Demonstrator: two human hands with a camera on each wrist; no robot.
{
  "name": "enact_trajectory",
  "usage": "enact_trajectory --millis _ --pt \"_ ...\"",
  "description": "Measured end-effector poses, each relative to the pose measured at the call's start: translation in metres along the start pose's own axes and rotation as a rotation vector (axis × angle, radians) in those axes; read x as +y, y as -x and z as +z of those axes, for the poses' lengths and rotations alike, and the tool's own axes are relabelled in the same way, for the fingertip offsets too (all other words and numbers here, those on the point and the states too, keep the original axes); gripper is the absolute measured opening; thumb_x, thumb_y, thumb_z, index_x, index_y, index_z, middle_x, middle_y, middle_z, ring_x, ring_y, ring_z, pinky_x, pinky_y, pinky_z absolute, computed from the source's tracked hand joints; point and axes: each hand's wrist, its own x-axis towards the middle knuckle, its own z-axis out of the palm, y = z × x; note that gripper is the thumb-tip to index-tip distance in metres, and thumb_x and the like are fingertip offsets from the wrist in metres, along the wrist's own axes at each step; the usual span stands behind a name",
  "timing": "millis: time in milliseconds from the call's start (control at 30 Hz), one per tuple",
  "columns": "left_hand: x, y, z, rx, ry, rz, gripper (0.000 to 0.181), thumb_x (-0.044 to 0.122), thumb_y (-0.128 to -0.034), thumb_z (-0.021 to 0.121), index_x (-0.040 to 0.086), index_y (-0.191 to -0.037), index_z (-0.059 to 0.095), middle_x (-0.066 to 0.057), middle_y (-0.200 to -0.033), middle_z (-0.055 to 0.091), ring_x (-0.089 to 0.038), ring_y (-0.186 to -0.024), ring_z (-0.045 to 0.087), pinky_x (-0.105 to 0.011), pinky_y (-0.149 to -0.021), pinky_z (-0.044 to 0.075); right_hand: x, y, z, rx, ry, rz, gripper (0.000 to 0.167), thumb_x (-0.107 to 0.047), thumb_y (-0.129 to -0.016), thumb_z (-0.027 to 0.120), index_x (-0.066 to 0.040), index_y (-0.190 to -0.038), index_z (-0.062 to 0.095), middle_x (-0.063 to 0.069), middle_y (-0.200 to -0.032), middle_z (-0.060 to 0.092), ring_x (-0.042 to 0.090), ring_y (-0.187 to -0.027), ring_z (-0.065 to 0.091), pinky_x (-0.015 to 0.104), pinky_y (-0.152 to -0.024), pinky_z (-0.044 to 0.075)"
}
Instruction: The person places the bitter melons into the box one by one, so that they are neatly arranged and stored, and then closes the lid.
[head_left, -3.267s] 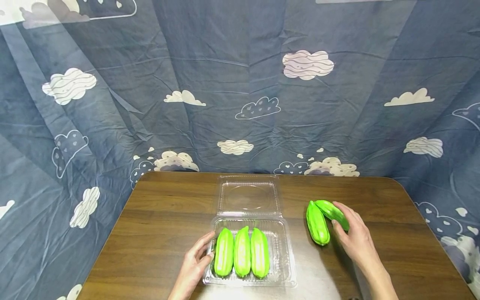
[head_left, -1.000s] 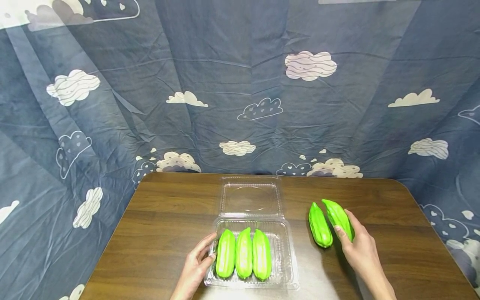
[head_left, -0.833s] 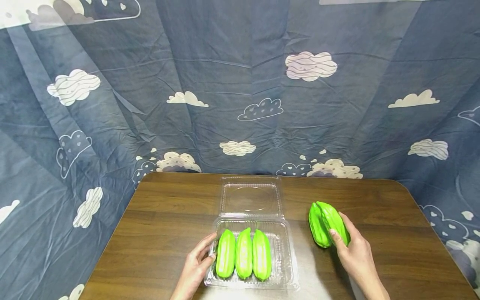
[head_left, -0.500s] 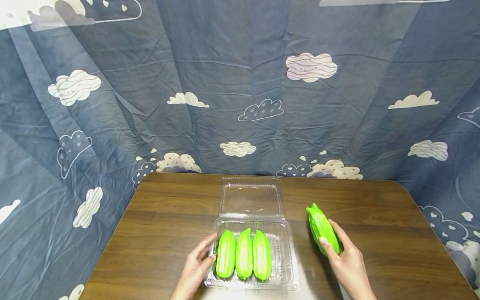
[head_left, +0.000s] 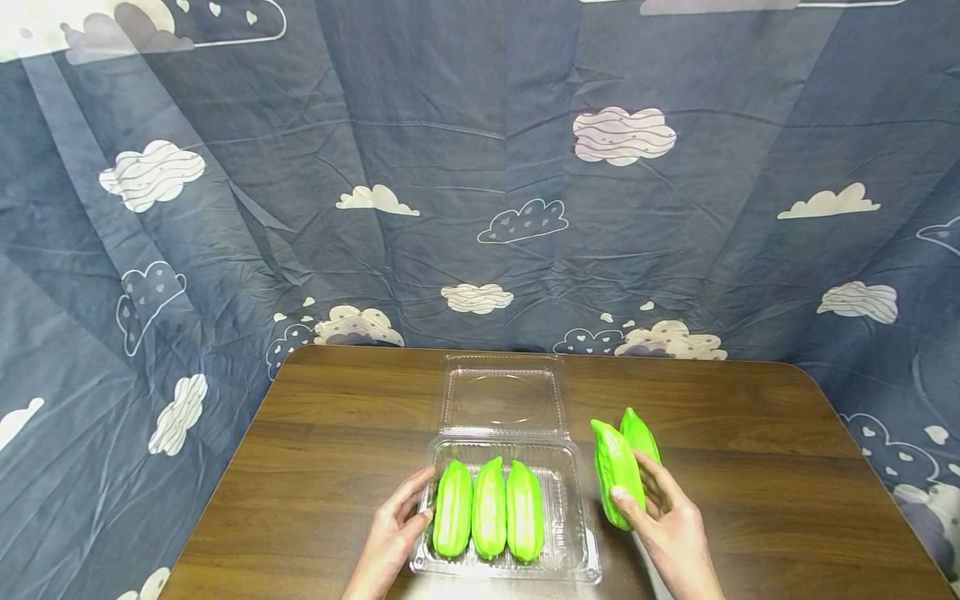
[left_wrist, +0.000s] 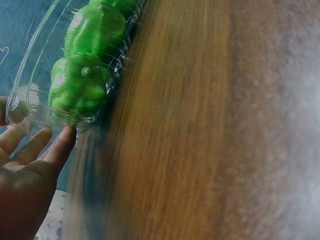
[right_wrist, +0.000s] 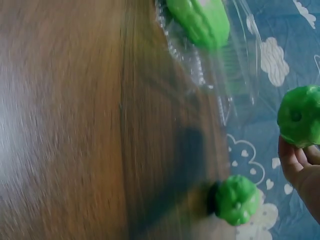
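In the head view, my right hand grips a bumpy green bitter melon above the table, thumb on its near side. A second bitter melon lies just behind it, partly hidden by the hand. The right wrist view shows the held bitter melon end-on, apart from the one on the table. My left hand touches the left side of a clear plastic clamshell container with relaxed fingers. Inside, 3 bitter melons lie side by side, with room at the right.
The container's lid lies folded back, flat on the wooden table. Behind the table hangs a dark blue cloth with cloud prints. Bare wood stretches to the right of my right hand.
My right hand has taken hold of one bitter melon, lifted it over the other and carried it left toward the container. My left hand and the container have stayed in place.
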Motion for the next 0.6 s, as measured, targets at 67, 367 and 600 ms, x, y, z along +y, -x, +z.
enact_trajectory --millis 67,367,600 --pt "0.0 0.0 0.0 0.0 -0.002 0.0 0.057 -0.007 -0.0875 0.056 -0.002 -0.143 0.046 -0.021 -0.151 0.037 -0.037 -0.132 0.043 -0.02 -0.101 0.036 -0.002 0.002 0.004 -0.001 -0.031 0.003 0.061 -0.002 -0.088 0.071 0.005 -0.142 0.044 0.033 -0.133 0.051 -0.01 -0.109 0.052 0.011 -0.089 0.044" --pt "0.0 -0.001 0.0 0.002 -0.006 0.0 0.056 -0.007 -0.0876 0.056 -0.001 -0.143 0.046 -0.022 -0.151 0.037 -0.039 -0.132 0.042 -0.021 -0.101 0.037 -0.015 0.01 0.018 -0.041 -0.147 0.064 0.06 0.0 -0.092 0.065 0.003 -0.145 0.038 0.035 -0.135 0.048 -0.004 -0.108 0.056 0.013 -0.089 0.045" --pt "0.0 -0.001 0.0 0.006 -0.007 0.008 0.056 -0.007 -0.0875 0.056 -0.003 -0.142 0.047 -0.022 -0.15 0.038 -0.038 -0.13 0.044 -0.02 -0.101 0.037 -0.015 0.016 0.029 -0.068 -0.093 0.034 0.056 -0.003 -0.092 0.066 -0.002 -0.143 0.042 0.029 -0.132 0.053 0.006 -0.101 0.062 0.019 -0.082 0.051"
